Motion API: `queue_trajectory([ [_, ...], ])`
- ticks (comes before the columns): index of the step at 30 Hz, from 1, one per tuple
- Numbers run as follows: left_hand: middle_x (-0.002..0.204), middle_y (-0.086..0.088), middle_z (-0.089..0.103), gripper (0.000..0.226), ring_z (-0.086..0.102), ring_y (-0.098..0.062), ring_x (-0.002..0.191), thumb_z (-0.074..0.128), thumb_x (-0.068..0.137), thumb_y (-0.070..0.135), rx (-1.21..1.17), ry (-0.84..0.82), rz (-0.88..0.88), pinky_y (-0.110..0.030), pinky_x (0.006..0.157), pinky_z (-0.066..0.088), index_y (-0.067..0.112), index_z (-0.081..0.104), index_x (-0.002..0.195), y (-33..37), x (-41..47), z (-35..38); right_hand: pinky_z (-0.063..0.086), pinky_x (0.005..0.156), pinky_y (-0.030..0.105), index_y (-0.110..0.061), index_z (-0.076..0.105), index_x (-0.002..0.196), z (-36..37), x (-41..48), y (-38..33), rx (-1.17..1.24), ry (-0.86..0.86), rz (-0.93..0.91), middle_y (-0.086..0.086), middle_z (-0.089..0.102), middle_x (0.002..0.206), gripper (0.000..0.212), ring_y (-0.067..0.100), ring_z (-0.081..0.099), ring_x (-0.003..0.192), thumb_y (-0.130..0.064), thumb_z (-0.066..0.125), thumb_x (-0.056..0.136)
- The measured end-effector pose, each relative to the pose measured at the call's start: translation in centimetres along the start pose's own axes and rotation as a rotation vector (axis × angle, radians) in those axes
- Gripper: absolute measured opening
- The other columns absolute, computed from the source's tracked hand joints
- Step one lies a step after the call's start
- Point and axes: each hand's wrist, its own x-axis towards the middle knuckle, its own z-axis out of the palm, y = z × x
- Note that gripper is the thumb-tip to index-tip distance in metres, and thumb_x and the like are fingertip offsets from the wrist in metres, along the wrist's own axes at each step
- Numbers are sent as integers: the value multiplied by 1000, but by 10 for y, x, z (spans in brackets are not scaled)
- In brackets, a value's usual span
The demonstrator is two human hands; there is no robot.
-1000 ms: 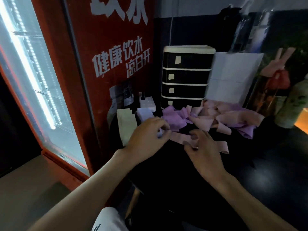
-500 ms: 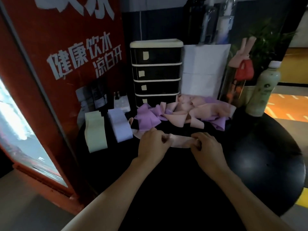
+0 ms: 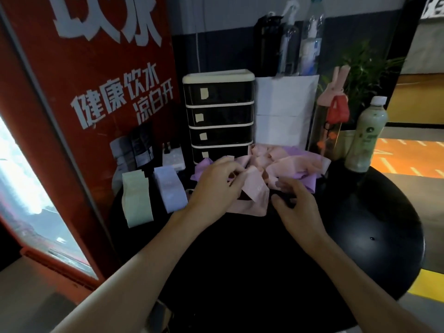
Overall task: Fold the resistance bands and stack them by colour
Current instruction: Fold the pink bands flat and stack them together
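**entry: pink band (image 3: 255, 197), part-folded.** it lies on the round black desk (image 3: 360, 236), close to the far edge and a little left of its middle.

**hidden or unclear.**
- the light is dim and the desk top reads as near-solid black, so we cannot count the band's layers.
- the left hand (image 3: 216, 186) covers the band's left end.
- a small mark on the upper flap is too faint to read.
- the loose pile (image 3: 295, 164) along the far edge is a tangle of pink and purple bands. we cannot tell their number, and the pile's left part is behind the left hand.
- the desk's near edge and both forearms are cut off by the frame.

**hands.**
- the left hand has its fingers curled, pinching the upper flap of the pink band and holding it off the desk.
- the right hand (image 3: 298, 207) sits just beside the band's right end, fingers spread and loosely bent, gripping nothing.
- we cannot tell whether a fingertip touches the band's edge.

**look.** the band is a wide, flat, matte strip in pale pink. its lower layer lies flat on the desk, the upper flap slants up to the left hand, and a dark gap shows between them.

**folded stacks.** a pale green stack (image 3: 135, 198) sits at the far left edge. a lilac stack (image 3: 169, 188) sits just beside it on the right. each is a neat oblong.

**also present.**
- black drawer unit (image 3: 218, 116), behind the pile
- white bag (image 3: 286, 111), beside the drawer unit
- green bottle (image 3: 365, 135), at the far right edge
- red cabinet (image 3: 96, 92), against the left edge
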Motion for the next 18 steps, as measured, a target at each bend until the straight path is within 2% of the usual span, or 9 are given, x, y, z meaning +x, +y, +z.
queue_trajectory([
  [2,90,8,59,8,54,-3,82,63,94,17,-4,-28,15,-9,71,38,15,71,94,8,5,-15,44,80,3,-25,53,124,-5,3,-16,101,-45,-27,-16,59,112,38,-9,55,104,-8,62,92],
  [3,90,8,60,8,55,-2,84,63,95,18,-6,-43,22,-9,72,38,17,71,95,12,8,-22,44,80,4,-26,52,125,-7,5,-24,122,-68,-59,-16,60,113,39,-11,55,104,-7,62,92],
  [5,89,8,60,8,55,-3,84,62,95,17,-15,-56,56,-10,72,39,18,70,94,20,12,-35,49,88,15,-28,53,123,-9,8,-41,134,-106,-125,-18,63,112,39,-9,58,105,-6,62,92],
  [7,88,8,62,8,56,-3,83,62,95,15,-24,-35,82,-10,72,40,17,69,92,28,15,-45,51,98,29,-21,55,123,-10,11,-56,170,-139,-140,-12,66,112,37,-1,61,106,-4,62,92],
  [10,87,7,64,9,58,-4,81,61,96,13,-58,3,86,-11,71,43,13,69,92,40,18,-60,52,97,39,-20,59,122,-12,14,-73,175,-195,-169,-1,69,110,35,9,65,104,-4,64,91],
  [14,78,7,64,9,58,-1,71,61,95,10,-127,35,94,-10,66,42,10,69,90,49,20,-78,55,89,33,-14,65,118,-12,13,-87,141,-238,-219,1,71,105,30,12,66,98,-6,67,89],
  [18,77,11,65,11,59,2,68,62,95,9,-208,133,60,-11,64,44,14,69,88,50,19,-91,52,76,16,-18,69,94,-4,9,-89,113,-211,-229,-2,70,94,16,1,64,83,-3,68,87],
])
